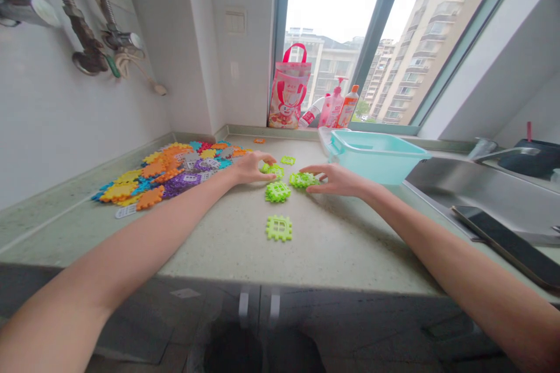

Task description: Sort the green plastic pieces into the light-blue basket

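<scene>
My left hand (252, 168) curls round the left side of a small pile of lime-green interlocking plastic tiles (274, 171), thumb and forefinger at its edge. Across from it, the fingers of my right hand (329, 179) close on the right edge of another green pile (301, 180). Between and nearer to me stands a green stack (277, 192). One flat green tile with a window pattern (279, 228) lies closest to the counter's front. A further green tile (287, 160) lies behind the piles.
Mixed coloured tiles (164, 172) heap on the left of the counter (210, 245). A turquoise basin (376, 154) stands right, before a steel sink (490, 192) with a phone (507, 239) at its edge. Bottles (335, 106) and a pink bag (289, 96) line the window.
</scene>
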`<state>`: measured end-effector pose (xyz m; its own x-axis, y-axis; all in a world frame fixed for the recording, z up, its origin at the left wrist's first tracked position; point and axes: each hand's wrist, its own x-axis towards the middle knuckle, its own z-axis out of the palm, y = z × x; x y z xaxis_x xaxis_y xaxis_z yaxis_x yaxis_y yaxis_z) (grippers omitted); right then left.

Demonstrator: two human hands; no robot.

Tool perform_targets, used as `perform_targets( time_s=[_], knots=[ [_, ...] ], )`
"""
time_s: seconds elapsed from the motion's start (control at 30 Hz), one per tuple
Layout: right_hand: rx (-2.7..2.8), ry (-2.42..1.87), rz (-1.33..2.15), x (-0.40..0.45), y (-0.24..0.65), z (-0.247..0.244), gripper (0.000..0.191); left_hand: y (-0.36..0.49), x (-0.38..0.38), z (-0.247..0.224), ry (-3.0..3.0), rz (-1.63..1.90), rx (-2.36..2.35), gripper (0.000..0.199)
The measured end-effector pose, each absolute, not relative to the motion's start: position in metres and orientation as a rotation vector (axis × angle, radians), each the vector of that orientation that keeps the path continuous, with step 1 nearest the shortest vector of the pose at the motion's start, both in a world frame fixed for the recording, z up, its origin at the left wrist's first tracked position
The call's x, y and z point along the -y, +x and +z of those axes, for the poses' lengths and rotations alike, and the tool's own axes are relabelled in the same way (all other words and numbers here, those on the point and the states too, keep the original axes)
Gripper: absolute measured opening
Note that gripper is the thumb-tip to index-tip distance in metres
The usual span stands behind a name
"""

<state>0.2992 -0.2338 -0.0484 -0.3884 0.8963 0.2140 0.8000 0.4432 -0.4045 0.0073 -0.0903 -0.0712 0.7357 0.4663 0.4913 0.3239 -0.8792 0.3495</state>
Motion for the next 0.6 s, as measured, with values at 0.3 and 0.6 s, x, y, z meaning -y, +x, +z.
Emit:
perform_targets(
  time_s=[0.3,0.6],
  knots=[
    [2.223,-1.438,0.362,0.229,0.307,-0.049,0.047,-0.010,0.073,-0.061,2.553,0.802,-0.764,0.055],
    [2.178,-1.361,0.308,0.235,0.297,-0.044,0.043,-0.024,0.079,-0.049,2.595,0.441,-0.742,0.056]
  ],
)
